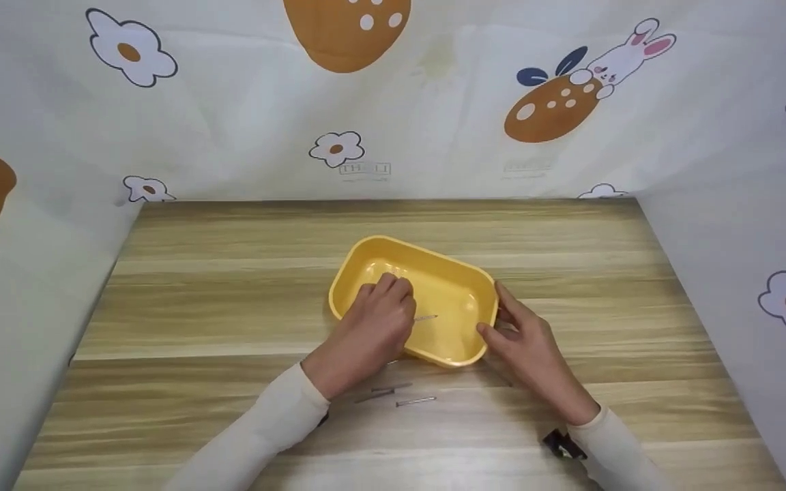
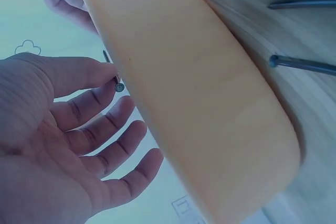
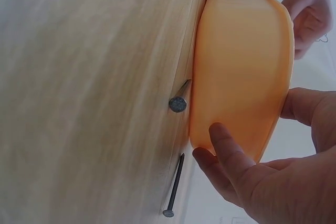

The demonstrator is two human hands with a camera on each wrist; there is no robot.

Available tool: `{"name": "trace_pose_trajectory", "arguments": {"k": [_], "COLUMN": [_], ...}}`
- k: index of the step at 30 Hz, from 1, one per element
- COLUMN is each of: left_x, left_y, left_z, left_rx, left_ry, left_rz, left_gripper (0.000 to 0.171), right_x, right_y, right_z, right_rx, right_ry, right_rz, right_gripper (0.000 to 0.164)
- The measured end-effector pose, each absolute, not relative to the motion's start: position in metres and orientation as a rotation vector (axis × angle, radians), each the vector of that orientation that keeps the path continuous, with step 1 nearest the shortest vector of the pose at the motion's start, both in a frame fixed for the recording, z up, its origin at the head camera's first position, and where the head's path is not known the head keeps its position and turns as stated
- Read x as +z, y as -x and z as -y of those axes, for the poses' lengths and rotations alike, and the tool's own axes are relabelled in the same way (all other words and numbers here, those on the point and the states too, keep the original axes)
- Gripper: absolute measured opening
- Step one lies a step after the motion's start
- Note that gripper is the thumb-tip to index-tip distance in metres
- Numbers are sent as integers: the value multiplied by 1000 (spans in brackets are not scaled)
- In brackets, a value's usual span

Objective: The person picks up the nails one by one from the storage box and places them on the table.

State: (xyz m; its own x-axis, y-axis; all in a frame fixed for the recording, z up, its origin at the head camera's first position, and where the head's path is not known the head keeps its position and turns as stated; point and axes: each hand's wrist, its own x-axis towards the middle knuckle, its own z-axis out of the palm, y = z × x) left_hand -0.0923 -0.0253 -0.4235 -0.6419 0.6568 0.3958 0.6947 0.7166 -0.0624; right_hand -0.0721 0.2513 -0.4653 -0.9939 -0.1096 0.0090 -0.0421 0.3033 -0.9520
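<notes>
Over the yellow plastic box (image 1: pixel 458 269), my left hand (image 1: pixel 372 324) pinches a nail (image 2: pixel 118 86) between thumb and index finger. The nail's thin shank pokes out to the right of the hand in the head view. The other left fingers are loosely bent, near the rim. My right hand (image 1: pixel 533 348) grips the box's right end, thumb at the rim and fingers against the outer wall, as the right wrist view shows. The part of the box floor under my left hand is hidden.
Several nails lie on the wood-grain table (image 1: pixel 215 307) just in front of the box, one nail (image 1: pixel 416 401) being closest to me. Another nail (image 3: pixel 174 186) lies near my right hand. A patterned cloth (image 1: pixel 243 102) stands behind and at both sides of the table.
</notes>
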Motion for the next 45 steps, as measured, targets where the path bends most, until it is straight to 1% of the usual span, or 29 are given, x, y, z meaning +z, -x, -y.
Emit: {"name": "trace_pose_trajectory", "arguments": {"k": [12,26,31,37,45], "left_x": [-419,-426,-431,-437,-448], "left_y": [69,50,43,33,21], "left_z": [41,58,64,70,78], "left_rx": [-199,-327,-354,-394,-370], "left_ry": [1029,970,962,959,954], "left_rz": [2566,2590,2597,2645,2622], "left_gripper": [5,15,11,3,8], "right_x": [-466,-466,-466,-466,-465], "right_y": [72,72,72,71,72], "right_z": [-251,-251,-251,-251,-251], "right_rx": [-1820,-1786,-1787,-1805,-1797], "right_ry": [160,115,116,125,159], "right_rz": [-2493,-2507,-2507,-2497,-2505], "right_gripper": [81,83,83,83,82]}}
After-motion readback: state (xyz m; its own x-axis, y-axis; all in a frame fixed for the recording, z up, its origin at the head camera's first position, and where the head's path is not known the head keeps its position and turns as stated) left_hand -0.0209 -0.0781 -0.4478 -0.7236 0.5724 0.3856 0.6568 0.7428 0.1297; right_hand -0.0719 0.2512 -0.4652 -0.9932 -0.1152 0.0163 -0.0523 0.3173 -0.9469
